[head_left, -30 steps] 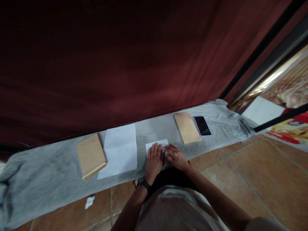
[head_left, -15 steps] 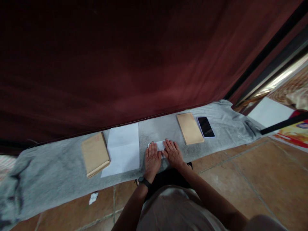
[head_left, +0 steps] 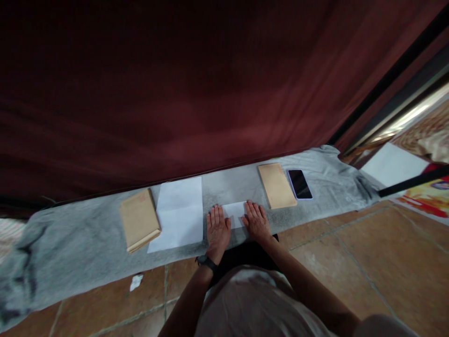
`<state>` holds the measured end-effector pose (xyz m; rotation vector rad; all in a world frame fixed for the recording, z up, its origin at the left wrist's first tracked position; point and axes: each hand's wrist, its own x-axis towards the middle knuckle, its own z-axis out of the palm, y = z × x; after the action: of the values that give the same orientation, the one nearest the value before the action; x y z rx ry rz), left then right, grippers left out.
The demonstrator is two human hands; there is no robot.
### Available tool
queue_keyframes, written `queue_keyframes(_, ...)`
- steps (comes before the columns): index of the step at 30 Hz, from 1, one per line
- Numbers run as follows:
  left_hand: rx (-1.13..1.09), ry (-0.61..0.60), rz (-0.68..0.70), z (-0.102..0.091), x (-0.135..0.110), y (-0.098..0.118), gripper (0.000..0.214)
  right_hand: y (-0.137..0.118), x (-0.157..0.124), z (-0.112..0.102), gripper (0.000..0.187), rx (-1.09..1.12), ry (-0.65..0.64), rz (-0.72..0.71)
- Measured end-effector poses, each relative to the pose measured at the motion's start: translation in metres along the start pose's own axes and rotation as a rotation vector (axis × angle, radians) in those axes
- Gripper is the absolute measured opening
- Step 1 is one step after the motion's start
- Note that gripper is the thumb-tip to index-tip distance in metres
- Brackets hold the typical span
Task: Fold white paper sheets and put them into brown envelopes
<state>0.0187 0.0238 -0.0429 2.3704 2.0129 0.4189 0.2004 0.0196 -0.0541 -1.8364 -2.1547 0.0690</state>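
Note:
A small folded sheet of white paper (head_left: 235, 214) lies flat on the grey cloth in front of me. My left hand (head_left: 218, 230) rests flat on its left end, fingers stretched out. On the right end lies my right hand (head_left: 257, 222), also flat with fingers extended. The middle of the paper shows between the two hands; its ends are covered. Left of my left hand are larger white sheets (head_left: 179, 213), unfolded with faint creases. A brown envelope (head_left: 277, 186) lies beyond my right hand.
Stacked brown envelopes (head_left: 139, 219) overlap the left edge of the white sheets. A phone (head_left: 300, 184) lies right of the single envelope. The grey cloth (head_left: 80, 243) covers a narrow bench against a dark red curtain (head_left: 210, 103). A white scrap (head_left: 136, 282) is on the tiled floor.
My hands have moved apart along the folded paper, the left one leftward and the right one rightward. More of the paper's middle now shows.

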Motion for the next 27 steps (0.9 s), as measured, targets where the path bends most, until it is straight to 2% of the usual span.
queue_keyframes(4,-0.047,-0.077,0.177,0.000,-0.011,0.016,0.059,-0.001,-0.001,0.001,0.061,0.002,0.008,0.000)
queue_keyframes(6,-0.060,-0.099,0.211,0.001,-0.017,0.020,0.059,-0.001,-0.001,0.000,0.060,0.001,0.003,-0.004)
queue_keyframes(12,-0.043,-0.100,0.182,0.000,-0.023,0.009,0.060,-0.006,-0.001,-0.006,0.058,0.016,0.009,-0.011)
queue_keyframes(18,-0.026,-0.121,0.189,-0.002,-0.025,0.004,0.059,-0.020,-0.025,-0.008,0.053,0.088,-0.039,-0.216)
queue_keyframes(23,-0.020,-0.084,0.141,-0.005,-0.032,-0.007,0.060,-0.008,-0.041,-0.014,0.055,0.074,-0.047,-0.176)
queue_keyframes(27,-0.011,-0.045,0.101,-0.010,-0.040,-0.017,0.063,0.002,-0.044,-0.019,0.054,0.072,-0.054,-0.171)
